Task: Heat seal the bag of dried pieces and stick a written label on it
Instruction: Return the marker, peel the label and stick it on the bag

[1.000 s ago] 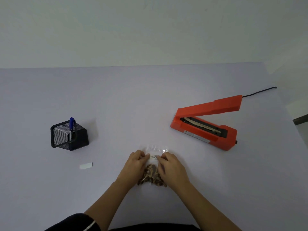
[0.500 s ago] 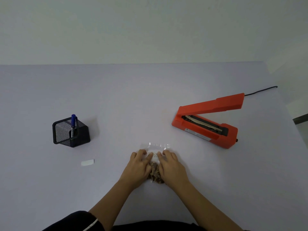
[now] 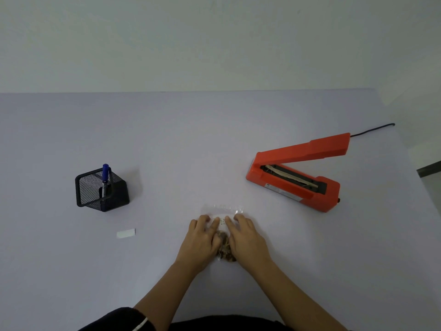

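Both hands, left hand (image 3: 202, 237) & right hand (image 3: 245, 237), lie flat, fingers spread, pressing the clear bag of dried pieces (image 3: 224, 247) near the desk's front edge, gripping nothing. Bag's prob. light, limp, slippery film; contents brittle. Best pinched at empty top corners, w/ heat sealer (image 3: 296, 173) toward right edge.

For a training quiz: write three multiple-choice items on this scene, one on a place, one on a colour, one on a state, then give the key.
1. Where does the pen stand?
A. in the black mesh holder
B. on the sealer
C. in a hand

2. What colour is the heat sealer?
A. blue
B. orange-red
C. green

3. How does the sealer's arm stand?
A. pressed shut
B. raised open
C. taken off

Key: 1 A, the blue pen rises from the holder at the table's left. 2 B, body and arm are both orange-red. 3 B, the arm angles up, baring the sealing strip, while the left hand and right hand press flat on the bag.
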